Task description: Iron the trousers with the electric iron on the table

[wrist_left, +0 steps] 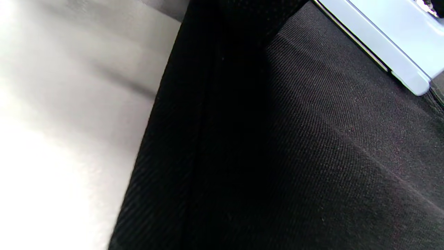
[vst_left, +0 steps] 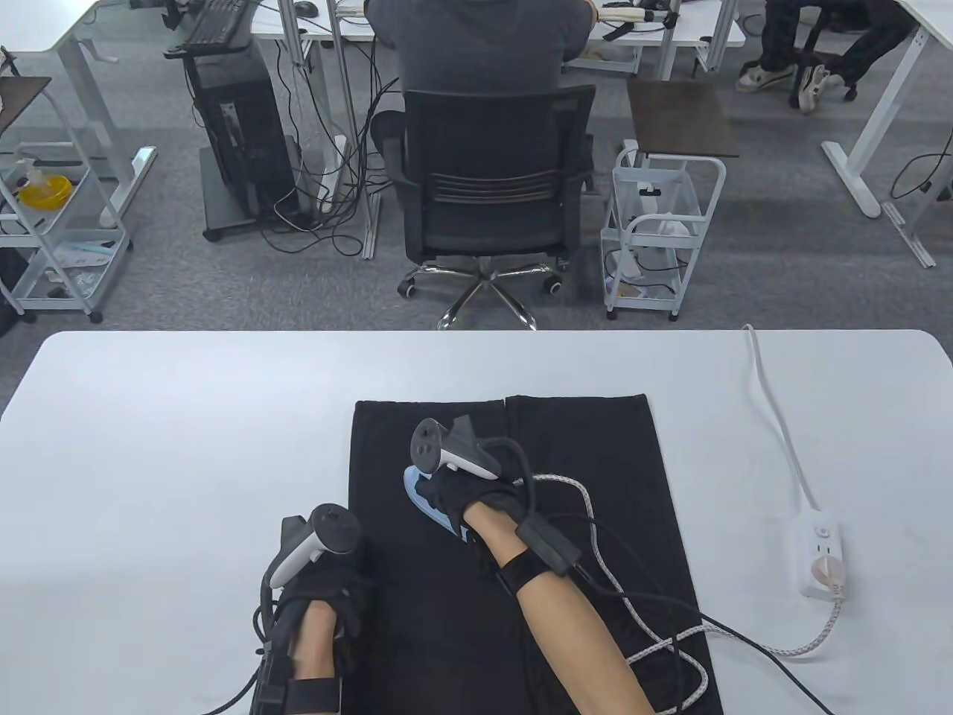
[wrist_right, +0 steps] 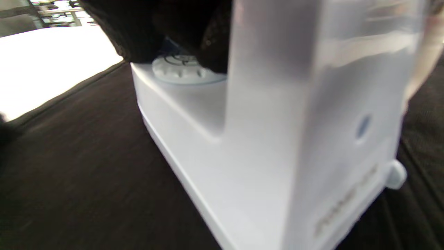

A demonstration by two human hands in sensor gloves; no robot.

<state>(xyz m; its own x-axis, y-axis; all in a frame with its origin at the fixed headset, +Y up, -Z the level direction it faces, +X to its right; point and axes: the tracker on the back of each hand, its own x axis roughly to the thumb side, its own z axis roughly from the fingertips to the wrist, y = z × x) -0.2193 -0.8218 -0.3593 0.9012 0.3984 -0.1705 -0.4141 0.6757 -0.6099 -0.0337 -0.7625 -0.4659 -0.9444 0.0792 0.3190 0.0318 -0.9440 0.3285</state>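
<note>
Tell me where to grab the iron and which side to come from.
Take the iron by its top handle, coming down from above and behind, as the right hand does now. Its soleplate lies flat on the trousers, nose pointing away from the person, so only the raised handle gives fingers something to wrap.

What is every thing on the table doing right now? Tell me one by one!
Trousers: spread flat on the table, legs side by side.
Iron: soleplate down on the trousers, held.
Right hand: grips the iron.
Left hand: rests on the trousers' left edge.
Power strip: on the table, one plug in.
</note>
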